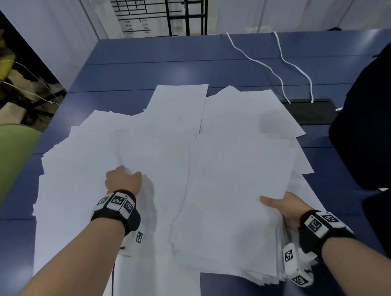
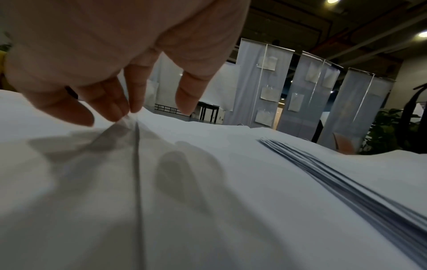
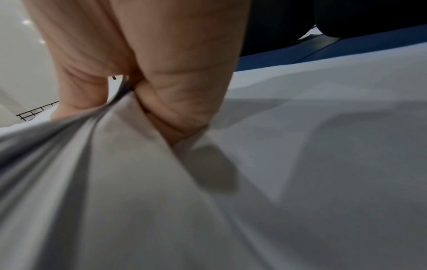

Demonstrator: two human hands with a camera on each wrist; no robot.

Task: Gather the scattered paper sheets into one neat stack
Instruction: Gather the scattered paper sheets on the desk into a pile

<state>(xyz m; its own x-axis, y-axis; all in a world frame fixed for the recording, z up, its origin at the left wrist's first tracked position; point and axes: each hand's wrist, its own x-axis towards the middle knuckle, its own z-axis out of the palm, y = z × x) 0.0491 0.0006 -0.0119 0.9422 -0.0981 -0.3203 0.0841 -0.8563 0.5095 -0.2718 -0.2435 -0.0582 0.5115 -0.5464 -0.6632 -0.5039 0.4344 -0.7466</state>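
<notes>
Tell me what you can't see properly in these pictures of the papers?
- Head view: left hand fingertips, curled out of sight behind its own knuckles.
- Head view: right hand fingers, tucked under the held stack of sheets.
- Head view: how many loose sheets, overlapping.
- Right wrist view: paper blurred.

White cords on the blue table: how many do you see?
2. Left cord and right cord run side by side from the far edge to a black mat; their ends are hidden.

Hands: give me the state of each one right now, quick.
Left hand: fingertips pinch up a loose sheet from the spread paper.
Right hand: grips the gathered stack at its right edge, thumb on top.
</notes>
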